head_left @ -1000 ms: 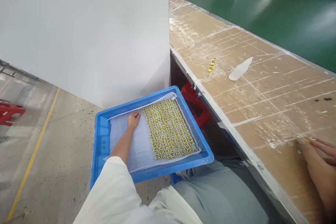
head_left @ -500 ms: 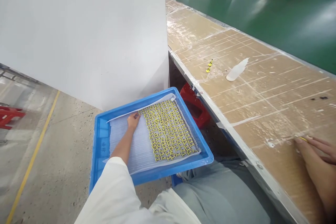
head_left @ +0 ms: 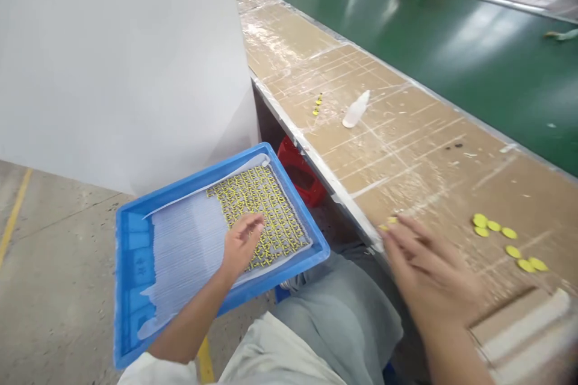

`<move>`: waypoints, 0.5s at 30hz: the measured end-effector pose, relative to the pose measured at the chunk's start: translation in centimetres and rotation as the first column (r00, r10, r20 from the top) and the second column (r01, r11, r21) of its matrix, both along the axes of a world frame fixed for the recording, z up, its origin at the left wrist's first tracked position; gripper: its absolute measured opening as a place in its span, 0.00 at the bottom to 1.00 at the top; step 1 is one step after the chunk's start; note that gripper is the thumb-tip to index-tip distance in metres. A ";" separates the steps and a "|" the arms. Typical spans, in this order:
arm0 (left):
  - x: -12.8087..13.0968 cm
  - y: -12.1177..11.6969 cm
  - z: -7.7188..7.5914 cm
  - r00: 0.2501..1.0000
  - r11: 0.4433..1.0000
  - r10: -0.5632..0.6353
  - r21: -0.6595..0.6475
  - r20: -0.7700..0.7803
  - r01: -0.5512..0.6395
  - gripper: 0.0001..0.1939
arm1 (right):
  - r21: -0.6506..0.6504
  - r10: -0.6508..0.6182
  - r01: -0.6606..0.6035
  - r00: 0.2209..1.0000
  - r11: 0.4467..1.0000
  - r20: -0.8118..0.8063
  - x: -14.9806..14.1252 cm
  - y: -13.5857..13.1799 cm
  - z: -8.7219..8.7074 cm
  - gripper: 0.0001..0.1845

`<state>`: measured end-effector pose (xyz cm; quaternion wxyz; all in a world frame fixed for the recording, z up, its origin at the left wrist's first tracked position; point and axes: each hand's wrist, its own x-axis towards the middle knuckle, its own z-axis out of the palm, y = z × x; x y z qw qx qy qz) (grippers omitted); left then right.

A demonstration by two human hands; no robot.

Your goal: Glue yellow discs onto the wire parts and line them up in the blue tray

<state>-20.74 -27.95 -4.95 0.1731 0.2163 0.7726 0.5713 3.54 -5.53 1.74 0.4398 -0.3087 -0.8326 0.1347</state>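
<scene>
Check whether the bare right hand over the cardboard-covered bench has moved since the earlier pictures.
Yes, the bare right hand has moved in from well out on the cardboard to the bench's grey metal edge, toward the blue plastic tray.

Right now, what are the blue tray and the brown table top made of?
The blue tray looks like moulded plastic: smooth, glossy, with ribbed walls. The brown table top looks like cardboard taped down, dull and scratched with pale marks, though I can't tell what lies underneath.

Left hand [head_left: 239, 246] over yellow parts [head_left: 266, 210] in a blue plastic tray [head_left: 121, 289]
</scene>
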 end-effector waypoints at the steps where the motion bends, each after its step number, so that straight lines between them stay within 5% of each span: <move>1: 2.2 1.0 1.4 0.995 0.995 -0.081 0.071 0.065 0.077 0.15 | -0.015 0.080 -0.080 0.996 0.997 -0.039 -0.6 -1.5 0.3 0.10; 3: 5.5 3.1 4.0 0.923 0.941 -0.255 0.293 0.286 0.169 0.16 | -0.027 0.156 -0.158 0.985 0.987 -0.075 -1.5 -3.9 0.5 0.17; 6: 8.0 5.9 6.4 0.779 0.876 -0.414 0.438 0.471 0.201 0.16 | -0.023 0.179 -0.182 0.980 0.983 -0.089 -1.8 -5.8 0.3 0.20; 10: 9.2 7.6 6.9 0.617 0.855 -0.496 0.468 0.611 0.224 0.17 | -0.005 0.180 -0.181 0.980 0.984 -0.084 -1.1 -6.5 -0.4 0.19; 15: 10.5 7.5 6.9 0.494 0.884 -0.443 0.457 0.748 0.101 0.19 | 0.012 0.201 -0.201 0.971 0.979 -0.130 -1.4 -7.1 -0.6 0.17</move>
